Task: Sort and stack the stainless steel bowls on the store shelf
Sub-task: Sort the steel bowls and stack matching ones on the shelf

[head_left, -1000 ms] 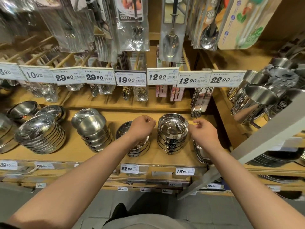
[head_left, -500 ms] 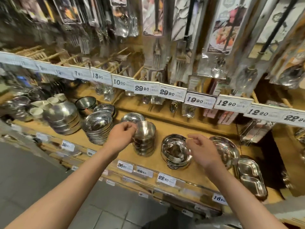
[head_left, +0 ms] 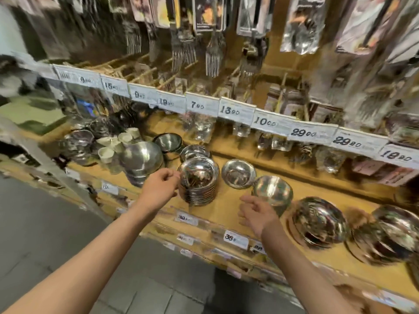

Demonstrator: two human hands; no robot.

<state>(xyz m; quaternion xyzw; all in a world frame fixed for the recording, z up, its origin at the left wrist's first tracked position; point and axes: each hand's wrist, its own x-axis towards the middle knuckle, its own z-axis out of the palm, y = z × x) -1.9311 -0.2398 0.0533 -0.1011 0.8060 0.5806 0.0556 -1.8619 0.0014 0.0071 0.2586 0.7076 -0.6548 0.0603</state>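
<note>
- Shelf (head_left: 229, 209): wooden, running left to right; right end cut off, whole view motion-blurred.
- Hanging cutlery (head_left: 213, 57) above: packets smeared, labels unreadable.
- Price tags (head_left: 237, 111): some digits legible, leftmost ones not.
- Bowl stack (head_left: 197, 181) mid-shelf; single bowl (head_left: 238, 173) just right; deeper bowl (head_left: 272, 191) beyond.
- Left hand (head_left: 159, 188): fingers curled at the stack's rim; actual contact unclear.
- Right hand (head_left: 257, 215): fingers loose, holding nothing, just before the deeper bowl.

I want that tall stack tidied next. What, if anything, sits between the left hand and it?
Nothing visible: the left hand is right at the rim of the tall stack of shallow steel bowls, though blur hides whether it touches.
</note>
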